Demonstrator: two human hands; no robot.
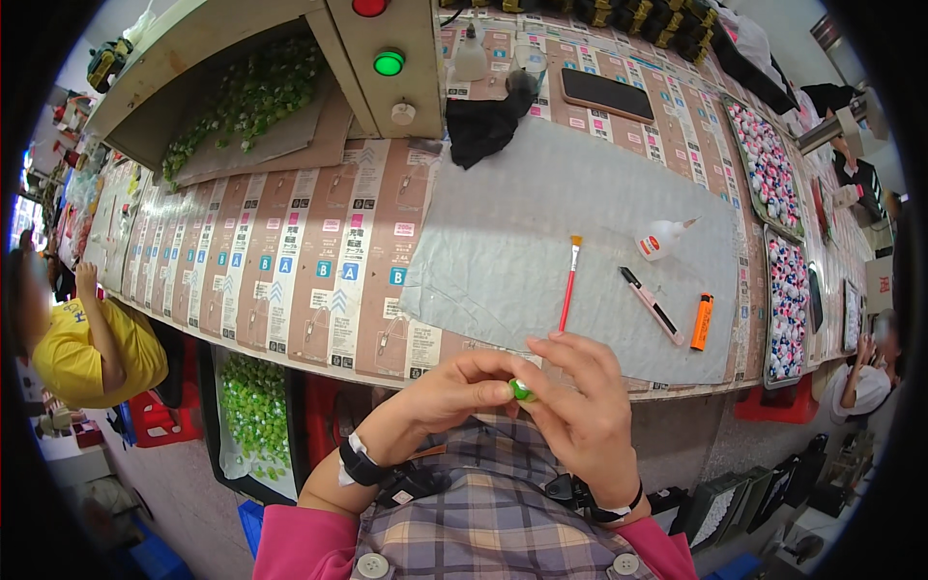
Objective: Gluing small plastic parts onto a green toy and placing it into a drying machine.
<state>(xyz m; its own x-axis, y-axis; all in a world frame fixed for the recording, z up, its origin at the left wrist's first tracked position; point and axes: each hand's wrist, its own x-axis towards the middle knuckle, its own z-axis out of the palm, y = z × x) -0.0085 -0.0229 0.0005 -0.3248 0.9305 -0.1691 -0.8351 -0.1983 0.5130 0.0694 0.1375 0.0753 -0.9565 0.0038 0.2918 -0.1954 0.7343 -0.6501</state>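
Just off the table's front edge, both my hands meet around a small green and white piece (522, 390), too small to name. My left hand (454, 391) pinches it between thumb and fingertips. The fingers of my right hand (585, 391) close on it from the other side, partly hiding it. Beyond the hands, on a grey cloth (503, 251), lie a red-handled brush (570, 290), a black and white marker pen (650, 304), an orange marker pen (702, 322) and a white squeeze bottle (662, 238) tipped on its side.
A machine (382, 106) with a green button holds many green pieces (251, 101) at the far left. A phone (607, 94) and black cloth (485, 126) lie behind. Trays of coloured pieces (785, 304) stand right; a tray of green pieces (254, 411) sits below left. Other people (97, 348) sit nearby.
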